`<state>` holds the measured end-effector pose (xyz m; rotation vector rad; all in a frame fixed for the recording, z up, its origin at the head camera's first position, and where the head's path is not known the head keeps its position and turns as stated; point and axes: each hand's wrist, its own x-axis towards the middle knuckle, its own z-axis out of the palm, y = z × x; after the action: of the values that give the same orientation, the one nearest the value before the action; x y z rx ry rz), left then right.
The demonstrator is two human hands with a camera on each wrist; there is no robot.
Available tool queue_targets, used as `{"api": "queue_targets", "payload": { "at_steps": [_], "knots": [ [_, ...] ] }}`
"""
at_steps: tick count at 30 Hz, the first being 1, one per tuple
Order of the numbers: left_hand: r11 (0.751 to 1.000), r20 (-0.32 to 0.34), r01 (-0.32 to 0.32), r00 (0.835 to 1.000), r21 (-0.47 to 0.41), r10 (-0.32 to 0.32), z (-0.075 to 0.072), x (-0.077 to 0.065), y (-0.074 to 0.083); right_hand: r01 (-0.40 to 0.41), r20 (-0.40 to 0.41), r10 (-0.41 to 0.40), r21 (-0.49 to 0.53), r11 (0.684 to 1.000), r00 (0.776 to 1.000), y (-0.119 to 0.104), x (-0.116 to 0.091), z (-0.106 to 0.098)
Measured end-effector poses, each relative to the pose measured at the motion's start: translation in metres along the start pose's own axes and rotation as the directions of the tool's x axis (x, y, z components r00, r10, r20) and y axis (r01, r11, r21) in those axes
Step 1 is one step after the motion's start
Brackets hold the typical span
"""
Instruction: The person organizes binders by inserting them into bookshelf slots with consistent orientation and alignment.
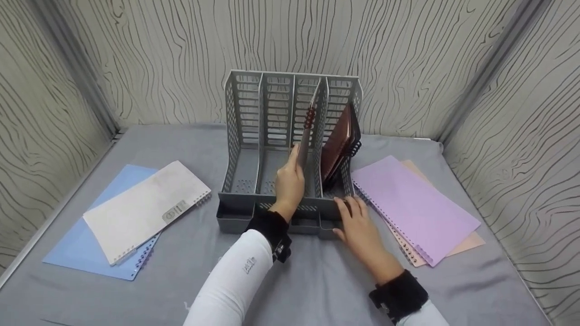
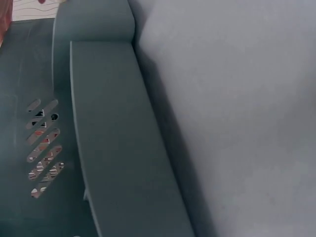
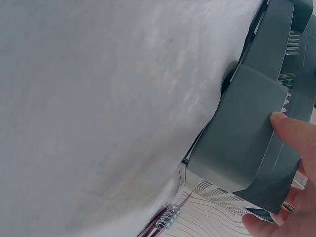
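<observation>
The left hand [image 1: 290, 185] pinches a thin spiral notebook with a dark-red coil [image 1: 306, 138], seen edge-on; it lies just beyond the hand in the third slot from the left of the grey plastic file organiser [image 1: 235, 224], its long axis pointing up and away and tilting slightly right, a divider close on its right. The right hand [image 1: 360, 228], farther from it, grips the organiser's near right edge. Around, left to right: a blue spiral notebook [image 1: 74, 246] under a white rectangular one [image 1: 142, 206]; a dark-brown, black-coiled notebook [image 1: 337, 142] leaning in the rightmost slot; a lilac spiral notebook [image 1: 414, 206] overlapping a peach one [image 1: 472, 242]
</observation>
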<state>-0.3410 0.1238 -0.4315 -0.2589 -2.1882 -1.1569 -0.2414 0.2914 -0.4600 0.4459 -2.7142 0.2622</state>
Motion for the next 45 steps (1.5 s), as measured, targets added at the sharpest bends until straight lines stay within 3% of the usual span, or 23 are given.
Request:
{"api": "queue_targets", "payload": {
  "at_steps": [4, 7, 16, 20, 24, 36, 45],
  "knots": [
    [1.0, 0.088, 0.007, 0.996, -0.025, -0.005, 0.0, 0.003, -0.001, -0.001, -0.012, 0.001, -0.002, 1.0, 1.0, -0.002, 0.0, 0.0],
    [0.998, 0.158, 0.049, 0.987, -0.038, -0.042, 0.0, 0.006, -0.003, -0.01, -0.002, 0.01, 0.007, 1.0, 1.0, -0.003, 0.001, -0.001],
    [0.988, 0.297, 0.077, 0.948, 0.137, -0.115, 0.004, 0.005, -0.003, -0.014, 0.002, 0.014, 0.005, 1.0, 1.0, -0.007, -0.001, -0.001],
    [0.97, 0.351, 0.119, 0.917, 0.214, -0.19, 0.004, 0.0, -0.003, 0.0, 0.005, 0.0, 0.005, 1.0, 1.0, -0.01, -0.003, 0.0],
    [0.957, 0.373, 0.13, 0.901, 0.259, -0.223, 0.004, -0.003, -0.002, 0.0, 0.014, -0.001, 0.004, 1.0, 1.0, -0.01, -0.005, 0.001],
    [0.956, 0.364, 0.116, 0.907, 0.27, -0.213, 0.011, 0.006, 0.005, -0.029, 0.054, 0.029, -0.014, 0.999, 0.998, -0.002, 0.0, -0.004],
    [0.948, 0.426, 0.099, 0.876, 0.303, -0.227, 0.013, 0.007, 0.006, -0.018, 0.015, 0.018, 0.0, 1.0, 1.0, 0.001, 0.0, -0.001]
  ]
}}
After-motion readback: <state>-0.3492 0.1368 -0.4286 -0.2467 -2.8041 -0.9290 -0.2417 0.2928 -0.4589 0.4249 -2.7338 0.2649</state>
